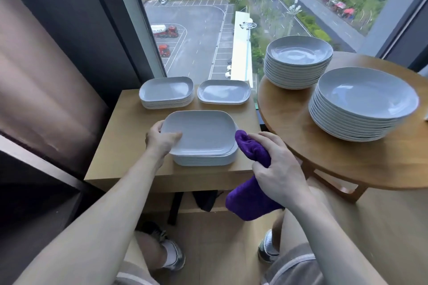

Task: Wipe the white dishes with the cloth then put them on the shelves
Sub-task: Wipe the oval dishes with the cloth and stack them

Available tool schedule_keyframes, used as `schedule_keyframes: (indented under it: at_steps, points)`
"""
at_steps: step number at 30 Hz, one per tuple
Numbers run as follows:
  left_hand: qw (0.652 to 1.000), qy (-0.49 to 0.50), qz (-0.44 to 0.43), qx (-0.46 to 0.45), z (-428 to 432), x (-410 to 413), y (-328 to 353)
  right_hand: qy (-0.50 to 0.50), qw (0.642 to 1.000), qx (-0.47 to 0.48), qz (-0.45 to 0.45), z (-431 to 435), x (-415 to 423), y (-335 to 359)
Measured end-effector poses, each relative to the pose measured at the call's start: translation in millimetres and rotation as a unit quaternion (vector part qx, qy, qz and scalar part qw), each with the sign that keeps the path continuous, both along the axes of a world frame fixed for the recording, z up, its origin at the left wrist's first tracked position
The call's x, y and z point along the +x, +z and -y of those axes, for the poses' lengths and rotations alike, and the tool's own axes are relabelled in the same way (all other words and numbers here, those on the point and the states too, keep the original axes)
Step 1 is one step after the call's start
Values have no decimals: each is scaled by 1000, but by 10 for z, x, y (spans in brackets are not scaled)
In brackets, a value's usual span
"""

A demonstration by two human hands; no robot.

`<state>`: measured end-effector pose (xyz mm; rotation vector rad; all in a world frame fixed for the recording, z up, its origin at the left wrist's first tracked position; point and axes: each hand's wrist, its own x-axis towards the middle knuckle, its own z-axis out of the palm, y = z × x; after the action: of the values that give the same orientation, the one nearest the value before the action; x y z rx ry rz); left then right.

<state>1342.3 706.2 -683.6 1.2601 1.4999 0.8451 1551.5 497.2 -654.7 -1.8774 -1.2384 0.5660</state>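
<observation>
Head view. A rectangular light-wood side table [125, 146] stands against a tall window [196, 30], with a brown curtain [46, 76] to its left and a round wooden table [347, 164] just beside it on the right. At the back of the side table lie a left-hand stack of white rectangular dishes [166, 93] and, beside it, a lower right-hand stack of the same dishes [224, 92]. The round table carries two tall stacks of white round deep plates, a rear stack [298, 62] and a nearer stack [366, 104]. A front stack of white rectangular dishes [206, 160] sits near the front edge of the side table. The top white rectangular dish [201, 132] rests on this stack, slightly askew. The left hand [159, 140] grips its left rim, thumb laid on the inner surface and fingers curled round the edge. The right hand [278, 169] is clenched around a bunched purple terry cloth [251, 203]; one end of the cloth rises just beside the dish's right rim, the other hangs below the hand. Whether cloth and dish touch cannot be told.
</observation>
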Motion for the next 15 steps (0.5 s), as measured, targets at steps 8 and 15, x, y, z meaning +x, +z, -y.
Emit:
schedule_keyframes:
  at_steps: [8,15]
  points:
    - [999,-35,27,-4,15,-29,-274,-15,1000,13,-11,-156,100,-13]
    - [998,-60,-27,18,-1,-79,-374,-33,999,17,-22,-309,208,-127]
